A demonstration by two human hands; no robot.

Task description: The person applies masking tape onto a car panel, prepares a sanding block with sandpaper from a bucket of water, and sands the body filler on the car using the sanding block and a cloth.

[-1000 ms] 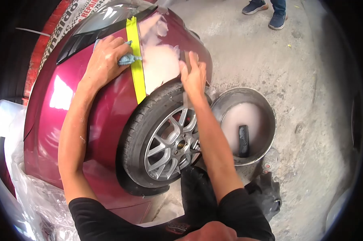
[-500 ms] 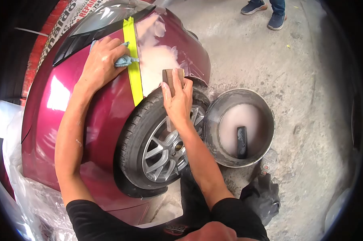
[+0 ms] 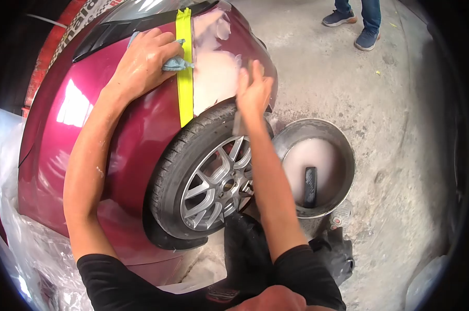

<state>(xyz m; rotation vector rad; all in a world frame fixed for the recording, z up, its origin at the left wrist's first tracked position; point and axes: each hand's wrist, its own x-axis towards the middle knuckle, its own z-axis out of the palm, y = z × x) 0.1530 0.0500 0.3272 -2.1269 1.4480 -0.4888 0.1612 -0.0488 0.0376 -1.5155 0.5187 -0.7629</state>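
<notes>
My left hand (image 3: 145, 61) rests on the maroon car panel (image 3: 136, 124), its fingers closed around a light blue cloth (image 3: 176, 64). Beside it, a strip of bright yellow tape (image 3: 184, 78) runs along the left edge of a pale, filler-like patch (image 3: 213, 78). At the patch's lower right, just above the tyre (image 3: 167, 176), my right hand (image 3: 256, 93) is smeared by motion. The brown sanding block seen under its fingers a moment ago is mostly hidden or blurred now; a faint greyish strip (image 3: 239, 124) shows below the hand.
A metal bucket (image 3: 343, 140) of cloudy, pale liquid stands right of the wheel, with a black block (image 3: 310, 186) in it. Another person's shoes (image 3: 366, 39) are at the upper right on the concrete floor. Clear plastic sheeting (image 3: 32, 233) lies at lower left.
My right hand has moved right and slightly up across the patch with the sanding block. My left hand still holds the cloth by the tape. The whole view has shifted slightly.
</notes>
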